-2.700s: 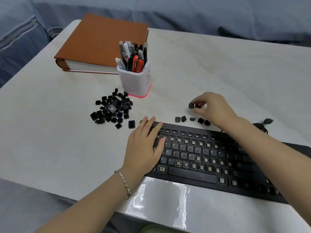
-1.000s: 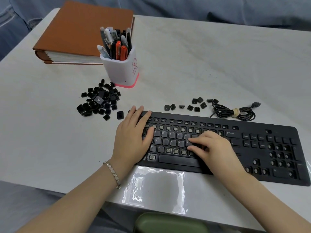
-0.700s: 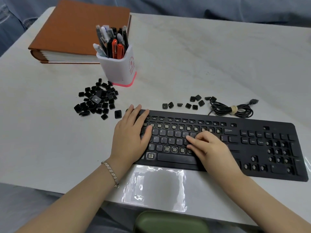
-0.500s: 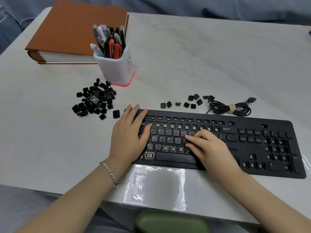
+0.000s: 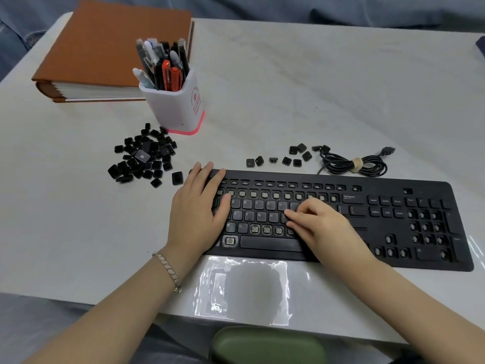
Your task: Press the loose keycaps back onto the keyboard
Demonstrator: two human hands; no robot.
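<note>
While the left hand [image 5: 199, 214] lies flat, fingers straight, on the black keyboard's [image 5: 367, 229] left end, the right hand [image 5: 322, 227] presses straight fingers onto mid-frame letter keys [image 5: 271, 216].

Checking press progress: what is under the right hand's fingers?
The right hand rests on the keyboard, fingers flat right of the H key. Anything beneath them is covered, so what they press cannot be seen.

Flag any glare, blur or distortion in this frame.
Head view: strong white glare on the table near its front edge, just before the keyboard; the keyboard's right end looks soft; the wide-angle lens slightly bows the table's edges; lighting otherwise even, shadows faint.
</note>
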